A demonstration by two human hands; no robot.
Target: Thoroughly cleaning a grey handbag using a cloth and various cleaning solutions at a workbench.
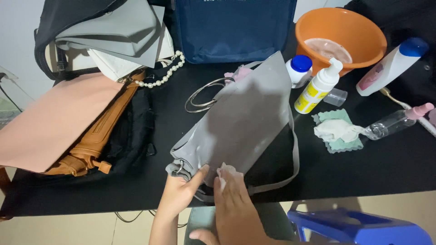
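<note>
At the near edge of the surface (pixel 363 172), the left hand (pixel 179 193) pins the grey bag (pixel 240 122) steady, fingers closed on its corner, while the right hand (pixel 234 202) presses a white wipe (pixel 225 171) flat against it.

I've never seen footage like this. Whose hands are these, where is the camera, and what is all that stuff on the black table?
The single picture comes from a camera worn on a person's head, looking down. No machine: two bare hands. The left hand steadies a grey handbag on the black table; the right hand presses a small white wipe against it. Around lie other bags, a pearl strand, an orange basin, a pump bottle and a spray bottle.
</note>
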